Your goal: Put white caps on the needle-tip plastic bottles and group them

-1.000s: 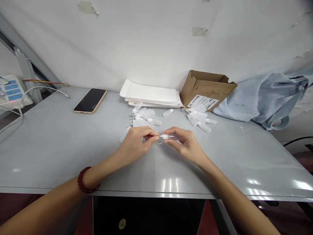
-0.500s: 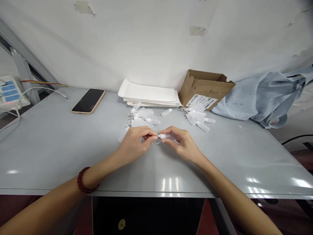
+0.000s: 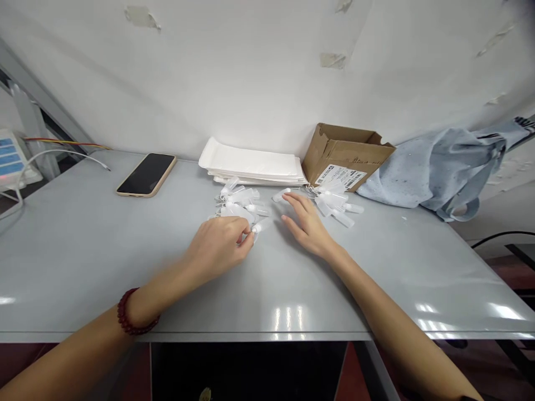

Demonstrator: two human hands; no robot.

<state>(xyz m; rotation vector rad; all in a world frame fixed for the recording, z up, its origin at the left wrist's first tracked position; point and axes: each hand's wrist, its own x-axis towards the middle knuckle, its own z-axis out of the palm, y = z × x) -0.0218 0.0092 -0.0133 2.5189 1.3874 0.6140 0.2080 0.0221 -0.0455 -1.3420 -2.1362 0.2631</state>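
My left hand (image 3: 221, 242) is closed, thumb and finger pinching the end of a small translucent white plastic tube (image 3: 262, 225). Part of that end is hidden by the fingertips. Fingers apart, my right hand (image 3: 307, 225) holds nothing and reaches over the table. Its index fingertip is close to a loose translucent tube (image 3: 281, 195); whether they touch I cannot tell. A heap of similar tubes with thin loops (image 3: 238, 203) lies just beyond my left hand. Another cluster of tubes (image 3: 334, 201) lies right of my right hand.
White padded envelopes (image 3: 254, 164) are stacked against the wall, beside an open cardboard box (image 3: 346, 159). Light blue cloth (image 3: 422, 167) lies at the right. A phone (image 3: 147, 175) rests on the grey table (image 3: 83, 250), with a white cable (image 3: 62, 151) farther left.
My right hand has let go of the tube, opened and moved up toward the loose one. My left hand has shifted slightly left, still pinching the tube.
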